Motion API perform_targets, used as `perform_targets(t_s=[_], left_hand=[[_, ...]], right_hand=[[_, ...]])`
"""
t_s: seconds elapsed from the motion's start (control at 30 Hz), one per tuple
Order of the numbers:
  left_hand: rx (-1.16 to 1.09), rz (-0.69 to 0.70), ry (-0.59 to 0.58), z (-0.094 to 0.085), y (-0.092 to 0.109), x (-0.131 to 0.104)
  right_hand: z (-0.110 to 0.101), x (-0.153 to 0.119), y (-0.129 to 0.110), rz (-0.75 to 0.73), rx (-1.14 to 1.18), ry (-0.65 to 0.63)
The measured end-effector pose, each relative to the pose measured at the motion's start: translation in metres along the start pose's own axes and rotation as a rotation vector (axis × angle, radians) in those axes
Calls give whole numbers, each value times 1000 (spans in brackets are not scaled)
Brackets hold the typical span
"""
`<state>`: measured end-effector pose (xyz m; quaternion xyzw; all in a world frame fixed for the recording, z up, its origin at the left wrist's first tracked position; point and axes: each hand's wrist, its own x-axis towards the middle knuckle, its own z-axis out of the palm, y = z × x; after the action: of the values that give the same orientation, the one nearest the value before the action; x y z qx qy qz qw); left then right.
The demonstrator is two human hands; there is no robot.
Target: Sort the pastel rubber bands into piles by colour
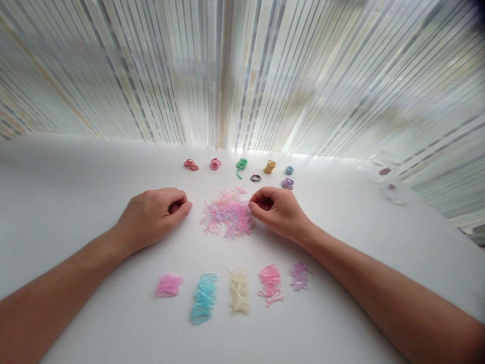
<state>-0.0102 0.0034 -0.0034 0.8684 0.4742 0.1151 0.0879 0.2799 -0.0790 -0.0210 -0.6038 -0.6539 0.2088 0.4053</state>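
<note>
A loose heap of thin pastel rubber bands, pink, lilac and bluish, lies mid-table between my hands. My right hand touches its right edge, thumb and forefinger pinched; whatever is between the tips is too small to make out. Left of the heap, apart from it, my left hand rests on the table with fingers curled and thumb against the forefinger. Closer to me runs a row of sorted bands: bright pink, blue, cream, pink and lilac.
Behind the heap sit small hair-tie bundles: red, pink, green, yellow, blue and purple. A dark beaded ring lies among them. Clear plastic pieces are at right; a striped curtain borders the white table.
</note>
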Motion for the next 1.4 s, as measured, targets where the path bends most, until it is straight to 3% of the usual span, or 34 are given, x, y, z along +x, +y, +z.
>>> perform_targets(t_s=[0.6, 1.07, 1.4], left_hand=[[0, -3, 9, 0, 2, 0], [8, -6, 1, -1, 2, 0], [-4, -12, -4, 0, 3, 0]], right_hand=[[-1, -1, 1, -17, -20, -50], [-1, 0, 3, -68, -30, -8], [0, -1, 2, -17, -61, 5]])
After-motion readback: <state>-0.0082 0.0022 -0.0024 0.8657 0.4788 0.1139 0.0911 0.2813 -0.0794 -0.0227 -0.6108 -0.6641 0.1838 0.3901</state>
